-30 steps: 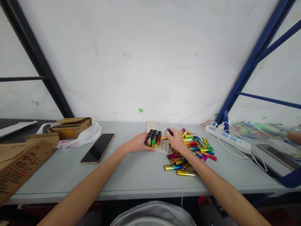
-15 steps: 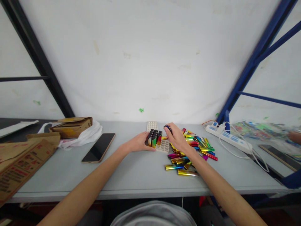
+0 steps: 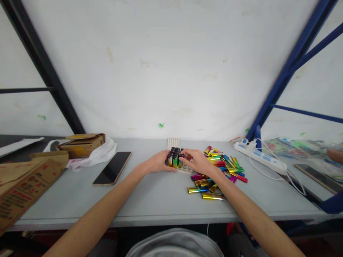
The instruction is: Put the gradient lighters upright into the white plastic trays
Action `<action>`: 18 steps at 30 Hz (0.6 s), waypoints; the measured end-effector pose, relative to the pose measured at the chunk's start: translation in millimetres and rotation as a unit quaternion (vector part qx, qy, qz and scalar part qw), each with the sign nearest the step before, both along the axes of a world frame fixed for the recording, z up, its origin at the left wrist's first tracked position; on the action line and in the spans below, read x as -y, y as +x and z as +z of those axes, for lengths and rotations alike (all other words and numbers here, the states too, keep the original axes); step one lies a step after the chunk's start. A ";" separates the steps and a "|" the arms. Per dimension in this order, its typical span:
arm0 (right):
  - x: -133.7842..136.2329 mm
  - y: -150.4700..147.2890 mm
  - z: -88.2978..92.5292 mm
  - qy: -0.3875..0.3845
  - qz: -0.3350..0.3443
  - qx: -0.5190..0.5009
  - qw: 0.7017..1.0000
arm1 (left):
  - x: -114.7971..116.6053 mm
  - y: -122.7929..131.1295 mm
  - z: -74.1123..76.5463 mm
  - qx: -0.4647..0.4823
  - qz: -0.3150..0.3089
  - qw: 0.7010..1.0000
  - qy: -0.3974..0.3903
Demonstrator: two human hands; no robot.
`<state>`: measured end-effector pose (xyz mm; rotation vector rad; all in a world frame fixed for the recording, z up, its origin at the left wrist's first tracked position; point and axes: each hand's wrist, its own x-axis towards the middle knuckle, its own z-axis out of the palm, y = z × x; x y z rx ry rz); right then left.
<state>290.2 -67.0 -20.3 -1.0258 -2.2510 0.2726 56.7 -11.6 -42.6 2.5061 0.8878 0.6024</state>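
Note:
Several lighters (image 3: 175, 157) with black tops and shiny coloured bodies stand upright in rows in a pale tray (image 3: 185, 169) with round pockets. My left hand (image 3: 160, 161) curves round the tray's left side, its thumb along the front and its fingers against the outer lighters. At the right end of the rows, my right hand (image 3: 195, 160) pinches a lighter (image 3: 181, 157) by its dark top, over the tray. Its fingers partly hide the tray's right part. A loose pile of metallic coloured lighters (image 3: 214, 180) lies beside and under my right forearm.
Behind the rows lies another pale pocketed tray (image 3: 173, 142). A phone (image 3: 112, 168), a cardboard box (image 3: 83, 144) on a white plastic bag (image 3: 93, 157) and a larger carton (image 3: 29, 185) are at left. A white power strip (image 3: 259, 157) lies at right; a hand (image 3: 334, 156) shows beyond the frame.
My right hand has moved left from above the pile to the tray, bringing the lighter to the row's right end. My left hand has stayed at the tray's left side.

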 end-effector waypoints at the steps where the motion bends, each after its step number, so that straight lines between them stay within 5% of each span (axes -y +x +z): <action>1: 0.2 -0.3 -0.3 -0.005 0.002 0.005 1.000 | 0.2 0.0 0.2 0.000 -0.001 1.000 -0.001; 7: 3.3 -0.7 4.3 -0.011 0.003 0.000 1.000 | 0.7 -0.2 1.6 -0.001 0.000 1.000 0.003; 12: -8.8 20.5 7.8 0.043 -0.097 -0.001 0.994 | 0.3 0.1 1.4 -0.002 0.004 1.000 -0.002; 18: -37.0 67.7 -19.2 0.069 -0.114 0.104 0.986 | 0.9 0.4 2.0 -0.004 0.014 1.000 -0.004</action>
